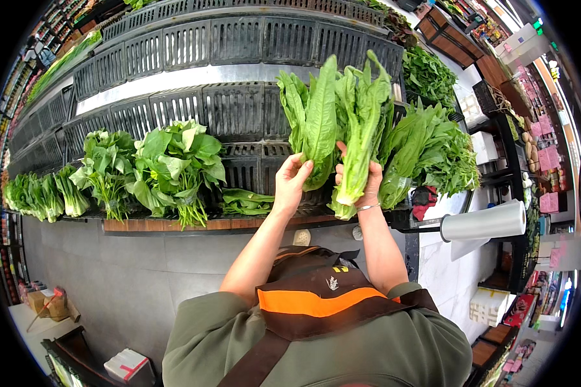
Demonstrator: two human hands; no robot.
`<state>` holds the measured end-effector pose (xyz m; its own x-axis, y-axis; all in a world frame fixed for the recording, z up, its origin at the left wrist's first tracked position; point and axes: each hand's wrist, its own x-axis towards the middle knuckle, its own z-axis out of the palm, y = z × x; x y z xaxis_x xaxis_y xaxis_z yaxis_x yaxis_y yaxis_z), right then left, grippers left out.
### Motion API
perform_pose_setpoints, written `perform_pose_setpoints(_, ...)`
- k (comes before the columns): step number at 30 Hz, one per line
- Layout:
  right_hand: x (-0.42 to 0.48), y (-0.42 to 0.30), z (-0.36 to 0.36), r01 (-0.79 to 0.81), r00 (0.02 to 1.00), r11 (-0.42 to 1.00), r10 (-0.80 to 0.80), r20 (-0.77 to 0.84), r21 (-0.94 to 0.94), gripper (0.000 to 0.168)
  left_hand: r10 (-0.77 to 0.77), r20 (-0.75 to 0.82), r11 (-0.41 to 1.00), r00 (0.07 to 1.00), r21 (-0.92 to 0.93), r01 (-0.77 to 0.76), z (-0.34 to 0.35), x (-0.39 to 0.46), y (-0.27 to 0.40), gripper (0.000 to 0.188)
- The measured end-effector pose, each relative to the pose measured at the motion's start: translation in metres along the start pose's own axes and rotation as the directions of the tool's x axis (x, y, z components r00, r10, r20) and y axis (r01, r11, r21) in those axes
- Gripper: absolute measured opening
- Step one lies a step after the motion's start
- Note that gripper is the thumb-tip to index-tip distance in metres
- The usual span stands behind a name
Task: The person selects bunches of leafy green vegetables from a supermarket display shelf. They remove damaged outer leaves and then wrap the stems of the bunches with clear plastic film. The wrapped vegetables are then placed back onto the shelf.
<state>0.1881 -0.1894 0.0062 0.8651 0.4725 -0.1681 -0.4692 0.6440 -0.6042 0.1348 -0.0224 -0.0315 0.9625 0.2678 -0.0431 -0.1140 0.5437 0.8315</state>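
Observation:
My right hand point(368, 181) is closed around the pale base of a head of long-leaf lettuce point(358, 140), its leaves pointing away from me. Between the thumb and fingers of my left hand point(293, 176) is the lower end of a broad green leaf point(321, 116); whether it is loose from the leaves behind cannot be told. More long leaves point(293, 104) stand behind both hands. Right of my right hand lie bunches of similar greens point(406, 150), partly in clear plastic. A few flat leaves point(247, 200) rest on the shelf left of my left hand.
Black slatted crates point(237, 113) line the tiered display. Leafy bunches point(179, 164) and short bok choy-like greens point(71, 191) stand along its wooden front edge point(237, 223). A plastic bag roll point(484, 226) juts out at the right, near a red and black cloth-like item point(423, 200).

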Motion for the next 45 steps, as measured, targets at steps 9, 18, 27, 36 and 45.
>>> perform_pose_setpoints(9,0.012,-0.009,-0.008,-0.219,0.913,0.905,0.058,0.404,0.364,0.052,0.010,0.130,0.984,0.991,0.175,-0.033,0.004,0.010,-0.008,0.023)
perform_pose_setpoints(18,0.008,-0.013,0.003,-0.262,0.920,0.939,0.174,0.350,0.223,0.061,0.093,0.062,0.856,0.994,0.505,-0.111,0.017,0.015,0.000,0.021)
perform_pose_setpoints(27,0.014,-0.005,0.007,-0.223,0.927,0.936,0.117,0.355,0.273,0.053,0.043,-0.081,0.975,0.996,0.222,-0.024,0.025,0.015,-0.022,0.019)
perform_pose_setpoints(36,0.019,0.015,0.013,-0.233,0.916,0.914,0.092,0.391,0.333,0.056,-0.108,-0.231,0.965,0.967,-0.259,0.046,0.042,0.011,-0.013,0.018)
perform_pose_setpoints(45,0.022,0.020,0.015,-0.241,0.927,0.852,0.060,0.370,0.464,0.066,-0.292,-0.283,0.818,0.914,-0.569,0.085,0.033,0.020,-0.005,0.020)
